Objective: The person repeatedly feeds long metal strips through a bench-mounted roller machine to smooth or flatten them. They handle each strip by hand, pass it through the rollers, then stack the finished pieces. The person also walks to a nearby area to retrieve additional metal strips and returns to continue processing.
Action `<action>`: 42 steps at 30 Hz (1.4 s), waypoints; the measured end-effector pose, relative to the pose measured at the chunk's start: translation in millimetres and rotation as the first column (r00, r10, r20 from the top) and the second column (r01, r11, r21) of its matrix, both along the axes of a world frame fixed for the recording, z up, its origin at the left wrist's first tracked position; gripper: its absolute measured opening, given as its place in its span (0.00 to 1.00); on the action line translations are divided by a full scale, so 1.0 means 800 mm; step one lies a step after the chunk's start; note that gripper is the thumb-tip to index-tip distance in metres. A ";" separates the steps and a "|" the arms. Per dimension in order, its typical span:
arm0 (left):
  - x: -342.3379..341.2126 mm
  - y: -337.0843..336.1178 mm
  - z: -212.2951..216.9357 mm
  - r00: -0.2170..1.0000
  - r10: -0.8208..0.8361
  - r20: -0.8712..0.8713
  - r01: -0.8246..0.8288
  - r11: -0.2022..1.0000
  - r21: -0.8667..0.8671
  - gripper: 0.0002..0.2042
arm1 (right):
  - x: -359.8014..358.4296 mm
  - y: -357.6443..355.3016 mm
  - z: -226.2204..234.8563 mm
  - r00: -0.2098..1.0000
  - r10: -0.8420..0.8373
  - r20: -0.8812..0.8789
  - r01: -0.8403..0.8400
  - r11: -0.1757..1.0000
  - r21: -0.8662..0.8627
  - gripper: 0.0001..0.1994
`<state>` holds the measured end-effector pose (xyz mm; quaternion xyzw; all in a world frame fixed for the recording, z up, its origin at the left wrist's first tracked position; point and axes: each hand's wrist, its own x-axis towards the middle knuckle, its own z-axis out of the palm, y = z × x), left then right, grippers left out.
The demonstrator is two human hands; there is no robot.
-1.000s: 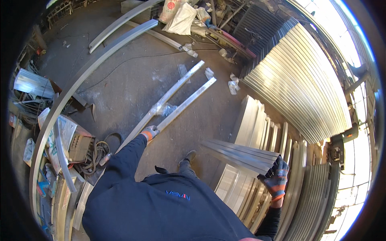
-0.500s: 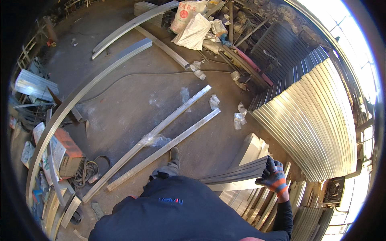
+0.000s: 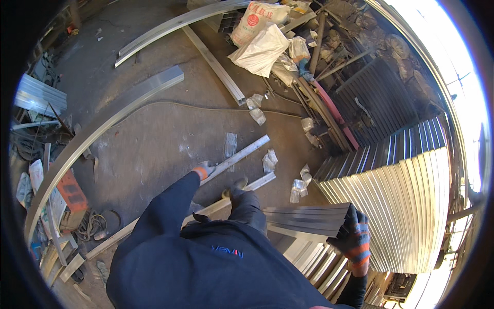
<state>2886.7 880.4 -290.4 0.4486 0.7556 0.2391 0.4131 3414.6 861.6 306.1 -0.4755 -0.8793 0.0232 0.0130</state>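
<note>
In a grey and orange glove, my right hand (image 3: pixel 355 237) grips the near right end of a ribbed bundle of grey metal strips (image 3: pixel 309 219). The bundle stretches left toward my legs and tilts above lighter metal profiles. My left arm reaches far forward and down. At its end my gloved left hand (image 3: pixel 204 170) lies against a long silver metal bar (image 3: pixel 239 155) on the floor, its fingers seemingly outstretched, though small and partly blurred. A second silver bar (image 3: pixel 260 181) lies alongside, passing under my leg; my body hides parts of both bars.
A large stack of corrugated metal sheets (image 3: pixel 386 201) stands at right, beside dark slatted panels (image 3: pixel 378 98). A curved metal beam (image 3: pixel 103 126) arches along the left. White sacks (image 3: pixel 261 49) and scrap lie at the far side. Crumpled clear wrap (image 3: pixel 270 160) and a cable (image 3: pixel 164 103) lie on the floor.
My left arm, hidden before, now extends forward to the silver bar. My body leans further over. My right hand keeps its hold on the strips, and the view has shifted.
</note>
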 end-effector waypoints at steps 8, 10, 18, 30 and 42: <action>0.014 0.304 -0.005 0.984 0.131 0.120 -0.122 0.989 -0.084 0.30 | -0.175 0.461 0.027 0.901 0.427 -0.073 -0.422 0.904 0.067 0.54; 0.020 0.347 0.028 0.981 0.149 0.124 -0.129 0.979 -0.155 0.34 | -0.231 0.574 0.031 0.837 0.547 -0.029 -0.543 0.836 0.080 0.55; -0.095 0.601 0.344 0.991 0.127 -0.033 -0.073 0.743 0.665 0.51 | -0.535 0.865 0.033 0.556 0.824 0.103 -0.830 0.557 0.026 0.56; -0.576 0.928 0.438 0.823 0.539 -0.181 -0.067 0.408 0.911 0.69 | -1.139 1.072 0.054 0.362 0.913 0.191 -0.930 0.367 0.006 0.57; -1.149 0.926 0.600 0.648 0.751 -0.128 -0.130 0.275 0.953 0.71 | -1.715 1.198 0.127 -0.116 0.982 -0.147 -0.937 -0.059 0.344 0.56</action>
